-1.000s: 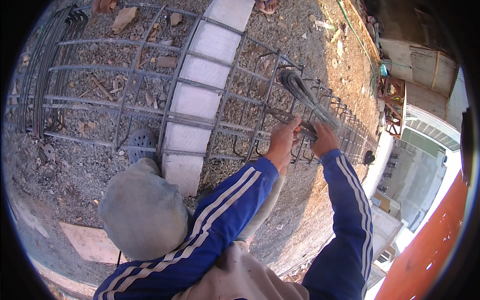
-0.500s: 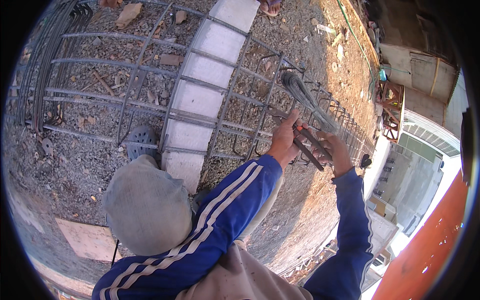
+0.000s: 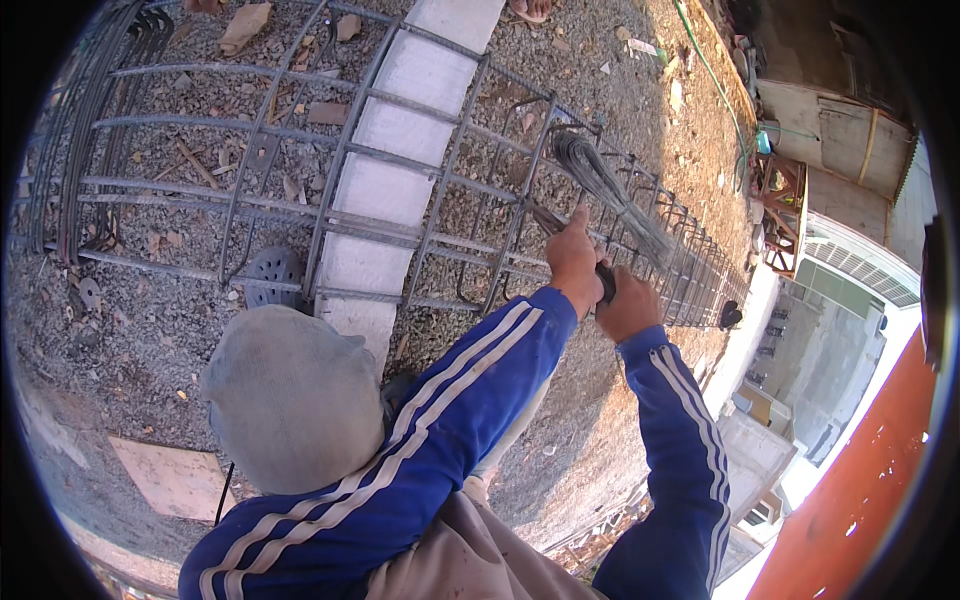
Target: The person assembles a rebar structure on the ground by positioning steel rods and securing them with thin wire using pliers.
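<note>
Dark metal pincers (image 3: 545, 217) point up and left against a bar of the rebar cage (image 3: 430, 240). My right hand (image 3: 632, 303) is wrapped round their dark handles, which are now close together. Just ahead, my left hand (image 3: 573, 260) lies over the middle of the tool, index finger stretched along it and the other fingers curled. What those curled fingers hold is hidden. A bundle of thin grey tie wire (image 3: 610, 195) rests on the cage just beyond both hands.
The cage crosses a pale concrete beam (image 3: 385, 180) over gravel. Several bent bars (image 3: 90, 130) are stacked at far left. My grey clog (image 3: 273, 277) stands beside the beam. Another person's foot (image 3: 530, 10) shows at the top. A flat board (image 3: 170, 478) lies lower left.
The pincers' spread handles have come together in my right hand, which has moved left and closer to my left hand. The view has shifted slightly.
</note>
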{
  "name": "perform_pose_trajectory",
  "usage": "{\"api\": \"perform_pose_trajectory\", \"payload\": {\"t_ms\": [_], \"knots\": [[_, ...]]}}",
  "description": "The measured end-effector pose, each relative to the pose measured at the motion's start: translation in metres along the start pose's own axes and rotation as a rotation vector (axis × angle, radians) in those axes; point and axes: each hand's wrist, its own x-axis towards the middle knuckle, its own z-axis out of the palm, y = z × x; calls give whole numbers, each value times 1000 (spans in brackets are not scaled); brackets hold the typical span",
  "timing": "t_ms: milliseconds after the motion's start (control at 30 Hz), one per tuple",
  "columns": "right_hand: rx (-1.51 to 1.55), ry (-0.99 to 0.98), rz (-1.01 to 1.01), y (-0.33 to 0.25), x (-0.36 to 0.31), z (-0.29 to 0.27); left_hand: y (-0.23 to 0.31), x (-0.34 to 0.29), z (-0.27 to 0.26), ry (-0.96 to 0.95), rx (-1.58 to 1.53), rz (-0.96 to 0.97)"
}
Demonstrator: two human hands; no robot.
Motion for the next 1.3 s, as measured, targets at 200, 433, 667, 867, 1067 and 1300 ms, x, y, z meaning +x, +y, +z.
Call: {"api": "perform_pose_trajectory", "payload": {"t_ms": [200,433,667,867,1067,1300], "knots": [[53,-134,-6,16,11,7,-6,1,1,72,95,85],[-203,-627,-20,2,45,-69,-3,-8,-15,-209,28,72],[-492,-52,-401,2,27,-60,5,-3,-15,-369,-64,31],[-314,-281,-167,-2,30,-60,9,-7,-20,-360,-72,15],[-207,-226,-257,3,27,-80,1,-8,-18,-261,-25,41],[-169,-28,-359,6,23,-83,8,-6,-10,-311,-85,-5]]}}
